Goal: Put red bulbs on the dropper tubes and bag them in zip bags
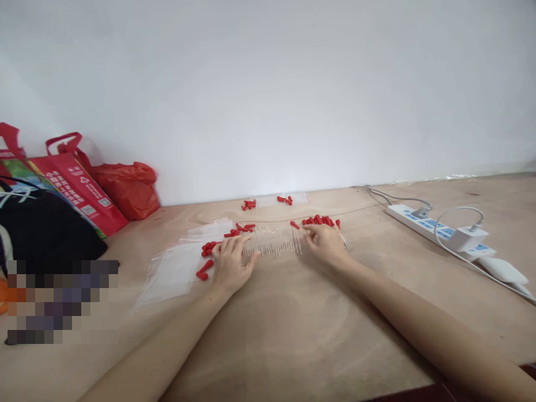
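Note:
A row of thin pale sticks (272, 241) lies side by side on the wooden table in the middle of the head view. My left hand (231, 263) rests at the row's left end, thumb and fingers apart, touching the outermost sticks. Over the right end, my right hand (325, 243) has its thumb and fingertips drawn together; whatever is between them is too small to make out. One red club-shaped piece (295, 225) lies just left of those fingertips. Beyond the right hand sits a cluster of red pieces (318, 220). More red pieces (205, 269) lie beside the left hand.
Clear plastic bags (176, 273) are spread left of the left hand. Farther back, small red piles (248, 205) lie by another clear bag (268, 201). Red bags (125, 190) and a black bag (50, 229) stand at left. A power strip (431, 226) with cables lies at right.

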The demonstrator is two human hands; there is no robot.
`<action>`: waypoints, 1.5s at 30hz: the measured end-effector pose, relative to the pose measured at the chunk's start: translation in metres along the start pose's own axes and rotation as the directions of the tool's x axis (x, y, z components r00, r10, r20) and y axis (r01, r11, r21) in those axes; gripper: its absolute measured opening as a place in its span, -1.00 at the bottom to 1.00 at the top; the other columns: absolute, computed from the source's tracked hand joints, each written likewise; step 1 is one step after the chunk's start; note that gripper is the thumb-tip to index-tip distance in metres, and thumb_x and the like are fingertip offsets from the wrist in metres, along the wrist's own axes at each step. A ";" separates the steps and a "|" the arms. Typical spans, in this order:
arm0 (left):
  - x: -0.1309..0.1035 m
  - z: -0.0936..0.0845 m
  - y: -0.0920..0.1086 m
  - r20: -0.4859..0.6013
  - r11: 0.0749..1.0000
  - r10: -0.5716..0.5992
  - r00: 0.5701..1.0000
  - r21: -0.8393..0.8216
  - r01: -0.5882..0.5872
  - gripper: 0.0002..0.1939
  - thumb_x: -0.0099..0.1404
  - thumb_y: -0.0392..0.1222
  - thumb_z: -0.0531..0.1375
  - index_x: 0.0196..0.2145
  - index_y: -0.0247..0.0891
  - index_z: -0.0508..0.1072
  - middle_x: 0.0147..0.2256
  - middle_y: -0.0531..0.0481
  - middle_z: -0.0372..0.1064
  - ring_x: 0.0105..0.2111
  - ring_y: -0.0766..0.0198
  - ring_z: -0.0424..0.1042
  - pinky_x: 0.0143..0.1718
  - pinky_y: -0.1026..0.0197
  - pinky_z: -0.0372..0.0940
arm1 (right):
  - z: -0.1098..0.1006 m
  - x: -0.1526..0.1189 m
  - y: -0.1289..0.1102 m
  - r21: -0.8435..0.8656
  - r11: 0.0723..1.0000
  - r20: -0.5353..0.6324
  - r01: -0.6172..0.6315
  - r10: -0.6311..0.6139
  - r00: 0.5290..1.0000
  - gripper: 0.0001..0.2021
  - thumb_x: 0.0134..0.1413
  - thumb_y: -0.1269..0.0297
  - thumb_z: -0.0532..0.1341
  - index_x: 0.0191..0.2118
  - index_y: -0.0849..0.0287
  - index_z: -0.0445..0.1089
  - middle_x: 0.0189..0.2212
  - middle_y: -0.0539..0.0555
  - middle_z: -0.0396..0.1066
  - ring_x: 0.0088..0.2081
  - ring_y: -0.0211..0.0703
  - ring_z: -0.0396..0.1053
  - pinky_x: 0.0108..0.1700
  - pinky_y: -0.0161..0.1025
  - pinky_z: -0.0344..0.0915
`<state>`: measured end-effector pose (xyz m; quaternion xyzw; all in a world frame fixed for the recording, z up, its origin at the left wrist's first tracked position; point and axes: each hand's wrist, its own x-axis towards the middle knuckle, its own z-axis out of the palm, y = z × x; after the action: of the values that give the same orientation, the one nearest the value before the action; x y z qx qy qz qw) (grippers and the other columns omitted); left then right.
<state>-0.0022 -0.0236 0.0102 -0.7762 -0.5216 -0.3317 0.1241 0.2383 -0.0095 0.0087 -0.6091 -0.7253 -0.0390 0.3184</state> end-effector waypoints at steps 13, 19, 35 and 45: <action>0.002 -0.002 -0.026 -0.016 0.938 -0.119 0.993 0.325 0.118 -0.82 0.12 -0.06 0.12 -0.37 -0.20 0.38 -0.20 -0.12 0.30 -0.16 0.05 0.19 -0.17 -0.01 -0.06 | 0.025 0.022 0.020 -0.273 0.926 -0.007 -0.262 0.270 0.963 -0.79 -0.01 0.31 0.00 -0.30 0.17 0.34 -0.40 0.14 0.43 -0.30 -0.04 0.32 -0.03 0.02 -0.18; 0.002 -0.005 -0.026 0.028 0.920 -0.101 0.994 0.383 0.082 -0.79 0.11 -0.03 0.12 -0.39 -0.22 0.38 -0.19 -0.15 0.28 -0.16 0.03 0.18 -0.15 -0.05 -0.07 | 0.029 0.021 0.021 -0.296 0.918 -0.043 -0.265 0.265 0.963 -0.78 -0.05 0.33 0.01 -0.28 0.21 0.31 -0.42 0.17 0.42 -0.30 -0.03 0.32 -0.03 0.02 -0.18; 0.003 -0.009 -0.023 0.085 0.909 -0.059 0.995 0.416 0.018 -0.82 0.07 -0.21 0.04 -0.40 -0.26 0.40 -0.25 -0.15 0.32 -0.18 0.05 0.21 -0.06 -0.09 -0.12 | 0.026 0.027 -0.017 -0.316 0.920 0.164 -0.231 0.293 0.942 -0.71 -0.03 0.23 0.01 -0.48 0.26 0.43 -0.47 0.24 0.43 -0.38 -0.02 0.35 -0.18 -0.04 -0.07; -0.002 -0.001 -0.026 0.060 0.951 0.055 0.997 0.302 -0.071 -0.82 0.07 -0.24 0.07 -0.40 -0.21 0.46 -0.16 -0.13 0.33 -0.12 0.05 0.22 -0.08 -0.12 -0.12 | 0.028 0.035 -0.024 -0.348 0.914 0.293 -0.210 0.318 0.902 -0.74 -0.04 0.31 0.02 -0.41 0.29 0.44 -0.38 0.26 0.43 -0.31 0.00 0.35 -0.15 -0.05 -0.09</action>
<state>-0.0256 -0.0143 0.0056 -0.7723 -0.5446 -0.2233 0.2391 0.2025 0.0265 0.0121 -0.7421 -0.6641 -0.0007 0.0904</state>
